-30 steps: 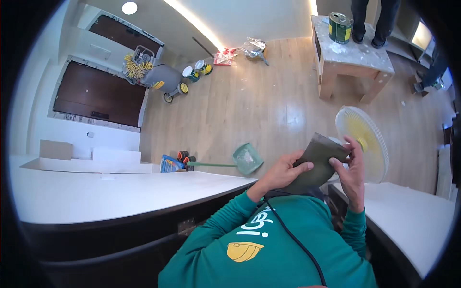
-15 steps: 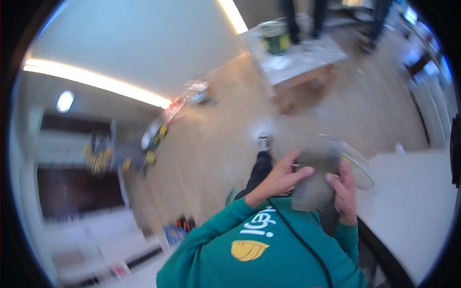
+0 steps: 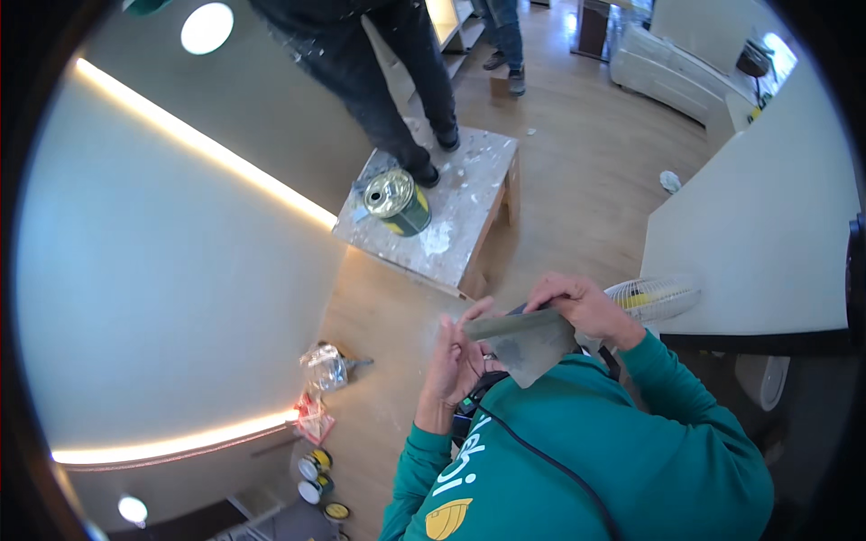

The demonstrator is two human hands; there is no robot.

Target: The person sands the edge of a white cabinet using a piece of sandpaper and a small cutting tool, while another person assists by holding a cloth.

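Note:
A thin grey sheet (image 3: 530, 350), like sandpaper, hangs in front of my chest with its far edge folded over into a narrow strip. At its left end my left hand (image 3: 445, 365) is raised with the fingers upright, pinching or touching the corner of the strip. My right hand (image 3: 588, 311) grips the right end from above, fingers bent over the fold. The underside of the sheet and part of my left fingers are hidden.
Ahead, a person (image 3: 397, 81) stands on a paint-spattered low platform (image 3: 465, 194) beside a green metal can (image 3: 399, 203). A white fan (image 3: 654, 298) is close to my right hand, near a large white panel (image 3: 758, 225). Foil-wrapped stuff (image 3: 327, 368) and several cans (image 3: 316, 464) lie at left.
My view has swung right, bringing the platform nearer the middle. The sheet, seen flat before, now shows a folded strip, and my hands have moved out to its ends.

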